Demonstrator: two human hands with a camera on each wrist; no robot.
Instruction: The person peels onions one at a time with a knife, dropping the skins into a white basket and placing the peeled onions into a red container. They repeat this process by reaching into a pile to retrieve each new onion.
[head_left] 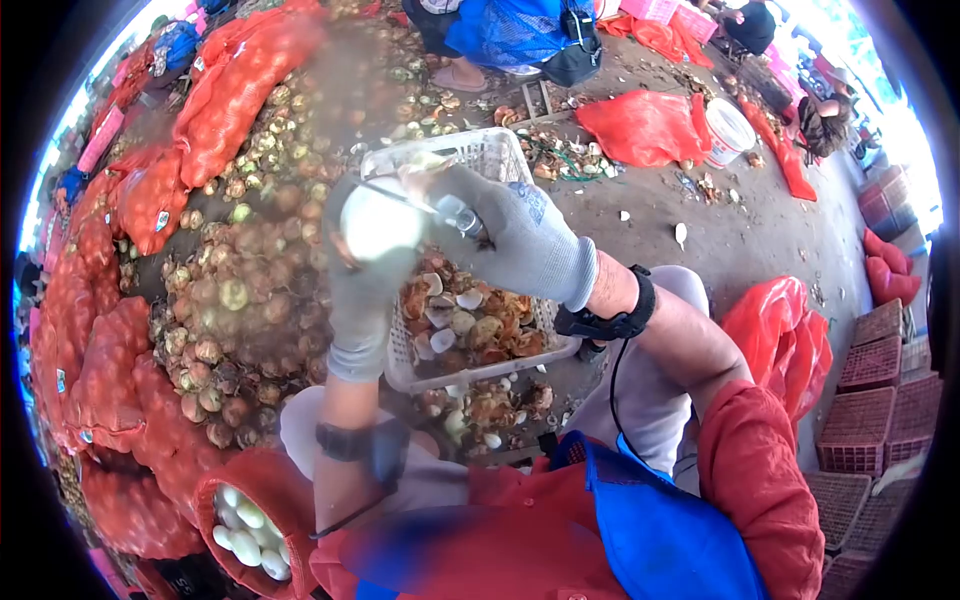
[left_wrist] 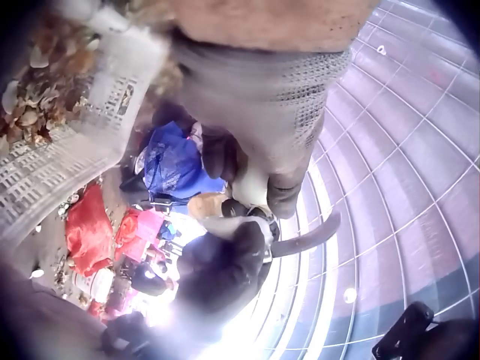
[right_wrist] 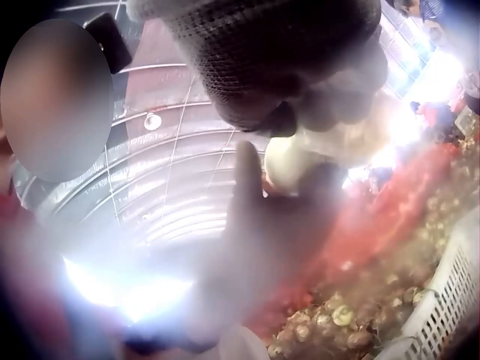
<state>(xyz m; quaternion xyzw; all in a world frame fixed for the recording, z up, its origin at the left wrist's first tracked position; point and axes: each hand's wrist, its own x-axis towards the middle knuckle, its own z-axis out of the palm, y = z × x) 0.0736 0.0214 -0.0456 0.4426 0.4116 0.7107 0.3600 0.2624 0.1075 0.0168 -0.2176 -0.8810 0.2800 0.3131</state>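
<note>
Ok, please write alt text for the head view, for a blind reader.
The gloved left hand holds a round white bulb and the right hand sets a knife to it, over a white basket of peelings. Unpeeled bulbs and red mesh sacks lie at the left.

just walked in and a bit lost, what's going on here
A person in grey gloves works over a white basket of peelings. The left hand grips a peeled white bulb, probably an onion, while the right hand holds a knife at its top. Unpeeled bulbs lie heaped alongside; peeled ones sit in a red sack.
</note>
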